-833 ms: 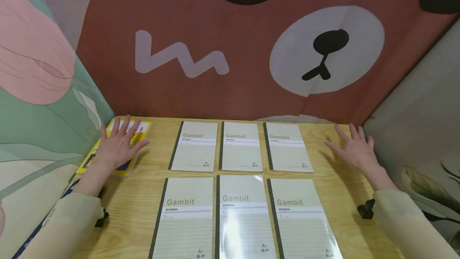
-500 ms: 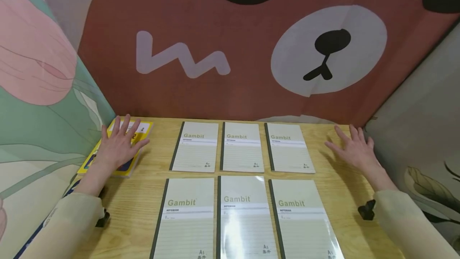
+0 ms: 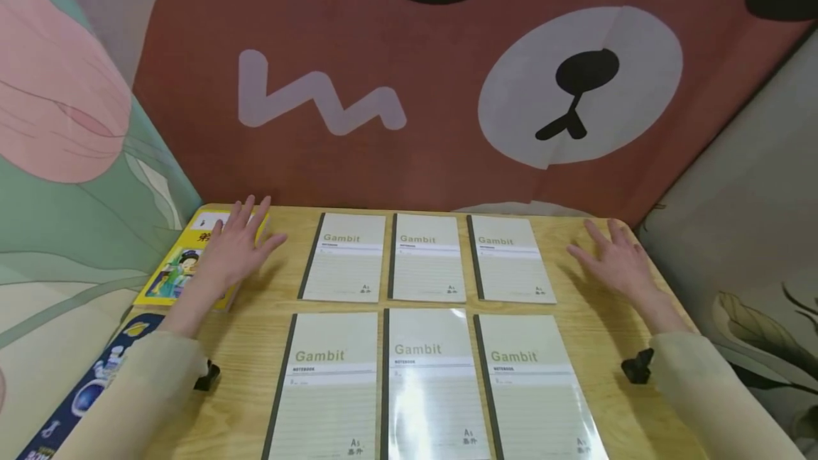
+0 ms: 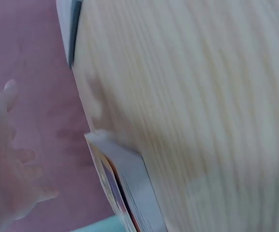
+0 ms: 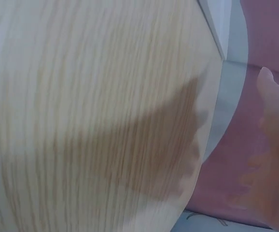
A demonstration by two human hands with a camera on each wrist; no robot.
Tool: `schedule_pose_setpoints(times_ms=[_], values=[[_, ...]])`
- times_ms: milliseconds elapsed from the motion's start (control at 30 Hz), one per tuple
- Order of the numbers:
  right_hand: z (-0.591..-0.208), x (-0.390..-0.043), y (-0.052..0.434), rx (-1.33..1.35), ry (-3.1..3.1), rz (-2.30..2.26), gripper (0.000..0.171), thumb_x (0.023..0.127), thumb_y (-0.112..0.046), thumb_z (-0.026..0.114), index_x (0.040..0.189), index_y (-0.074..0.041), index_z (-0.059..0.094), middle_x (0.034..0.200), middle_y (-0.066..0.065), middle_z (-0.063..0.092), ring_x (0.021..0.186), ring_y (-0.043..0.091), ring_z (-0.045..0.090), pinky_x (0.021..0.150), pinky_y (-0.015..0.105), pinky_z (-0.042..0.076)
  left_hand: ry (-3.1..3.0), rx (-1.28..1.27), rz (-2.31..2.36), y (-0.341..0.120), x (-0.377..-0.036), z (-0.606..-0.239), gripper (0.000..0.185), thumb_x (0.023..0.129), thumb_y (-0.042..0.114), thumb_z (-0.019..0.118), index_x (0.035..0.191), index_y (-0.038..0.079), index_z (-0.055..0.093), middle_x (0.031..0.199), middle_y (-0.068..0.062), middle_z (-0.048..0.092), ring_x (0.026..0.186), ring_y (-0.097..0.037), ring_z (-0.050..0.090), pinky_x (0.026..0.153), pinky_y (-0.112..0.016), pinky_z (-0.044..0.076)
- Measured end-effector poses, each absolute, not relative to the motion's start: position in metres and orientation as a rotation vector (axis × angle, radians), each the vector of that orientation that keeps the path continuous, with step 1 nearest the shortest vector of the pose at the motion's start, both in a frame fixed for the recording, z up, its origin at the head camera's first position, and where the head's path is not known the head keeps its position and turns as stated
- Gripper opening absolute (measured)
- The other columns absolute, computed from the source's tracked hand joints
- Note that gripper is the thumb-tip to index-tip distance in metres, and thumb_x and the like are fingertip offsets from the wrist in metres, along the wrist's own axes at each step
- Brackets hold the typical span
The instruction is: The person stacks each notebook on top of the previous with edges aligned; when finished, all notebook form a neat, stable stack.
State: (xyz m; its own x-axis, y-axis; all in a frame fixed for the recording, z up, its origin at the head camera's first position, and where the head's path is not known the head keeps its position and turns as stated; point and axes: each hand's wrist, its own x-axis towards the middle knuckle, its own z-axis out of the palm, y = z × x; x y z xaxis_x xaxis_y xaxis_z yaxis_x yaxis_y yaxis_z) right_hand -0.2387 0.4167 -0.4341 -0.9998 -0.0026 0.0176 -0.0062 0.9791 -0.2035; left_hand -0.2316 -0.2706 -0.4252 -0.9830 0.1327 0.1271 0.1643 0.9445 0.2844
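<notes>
Several pale green "Gambit" notebooks lie flat on the wooden table (image 3: 581, 336), in two rows of three; the far left one (image 3: 345, 258) is nearest my left hand. My left hand (image 3: 239, 243) is open with fingers spread over the right edge of a yellow picture book (image 3: 175, 265). I cannot tell whether it touches the book. The left wrist view shows that hand (image 4: 9, 159) blurred beside the book's edge (image 4: 134, 186). My right hand (image 3: 610, 261) is open, palm down, over bare wood right of the far right notebook (image 3: 508, 258), holding nothing. It appears blurred (image 5: 274, 159) in the right wrist view.
Printed fabric screens close in the table at the back and both sides. A blue printed item (image 3: 89, 389) lies at the table's left front corner. The table's far right corner (image 5: 212, 140) is rounded. Bare wood shows between the yellow book and the notebooks.
My left hand has slid right and away across the yellow book, uncovering its cover picture. My right hand has shifted slightly left. The notebooks have not moved.
</notes>
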Motion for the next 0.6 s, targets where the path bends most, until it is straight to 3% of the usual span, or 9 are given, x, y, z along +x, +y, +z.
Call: schedule_pose_setpoints(times_ms=[233,467,600], values=[[-0.431,-0.238,0.405,0.007,-3.132,0.556,0.091,0.101,-0.069,0.041,0.167,-0.014,0.009,0.167,0.038,0.002,0.144,0.067,0.020,0.107,0.083,0.027,-2.944,-0.277,-0.642,-0.236,-0.240,-0.422,0.089,0.101,0.058,0.054,0.167,0.018,0.009,0.169,-0.026,0.022,0.152,-0.053,0.025,0.119,-0.073,0.027],[-0.435,-0.243,0.389,0.038,-3.125,0.682,0.088,0.102,-0.068,0.040,0.167,-0.015,0.012,0.166,0.038,0.011,0.147,0.064,0.020,0.113,0.080,0.024,-2.984,-0.270,-0.860,-0.197,-0.247,-0.420,0.087,0.101,0.064,0.048,0.167,0.027,0.005,0.172,-0.016,0.021,0.156,-0.046,0.021,0.124,-0.070,0.022],[-0.438,-0.244,0.381,0.065,-3.113,0.698,0.086,0.103,-0.066,0.040,0.166,-0.012,0.016,0.165,0.038,0.017,0.149,0.061,0.021,0.116,0.078,0.023,-2.982,-0.306,-0.948,-0.179,-0.250,-0.422,0.083,0.104,0.059,0.046,0.167,0.025,0.005,0.172,-0.017,0.021,0.157,-0.045,0.022,0.126,-0.068,0.021]])
